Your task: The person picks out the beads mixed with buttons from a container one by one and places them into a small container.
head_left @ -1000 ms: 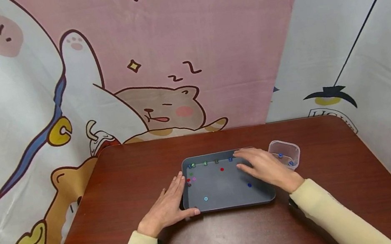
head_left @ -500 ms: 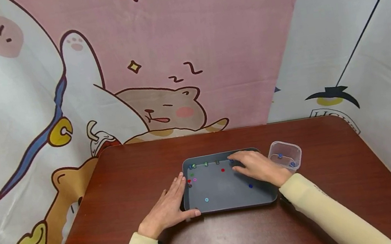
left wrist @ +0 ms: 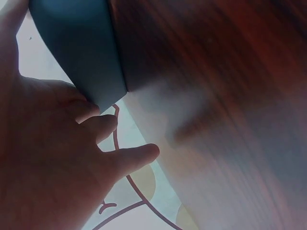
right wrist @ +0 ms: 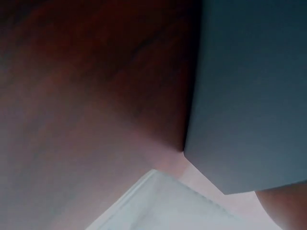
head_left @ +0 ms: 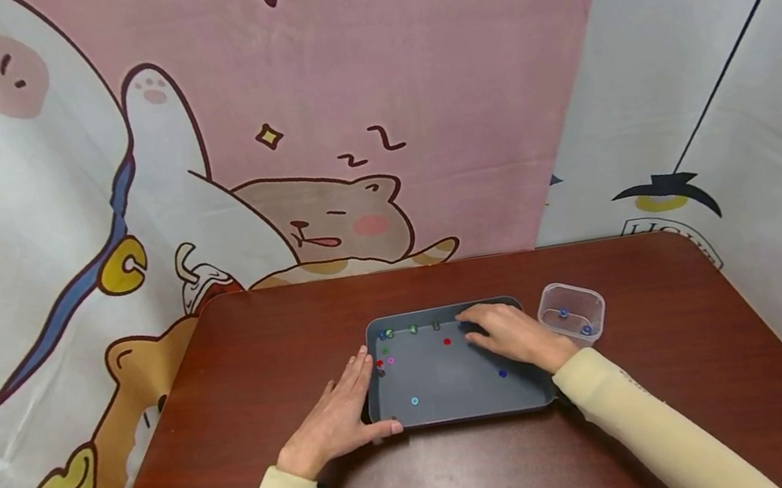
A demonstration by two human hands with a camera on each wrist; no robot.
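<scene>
A shallow grey tray (head_left: 450, 383) lies on the table with several small coloured beads in it. My left hand (head_left: 336, 412) steadies its left side, fingers straight along the edge and thumb at the front corner. In the left wrist view, that hand (left wrist: 62, 143) is beside the tray's dark wall (left wrist: 81, 43). My right hand (head_left: 514, 333) reaches over the tray's right part. Its fingertips are at the back wall, where they cover a blue bead almost wholly; the thumb stands apart from them. The right wrist view shows mainly the tray's outer wall (right wrist: 249, 105).
A clear plastic box (head_left: 572, 308) with two blue beads stands right of the tray. Among the tray's beads are a red bead (head_left: 447, 342), a dark blue bead (head_left: 503, 374) and a light blue bead (head_left: 415, 401). Brown wooden table (head_left: 261, 339) surrounds everything.
My right hand has moved a little left, its fingertips now over the blue bead by the back wall. My left hand stays at the tray's left edge.
</scene>
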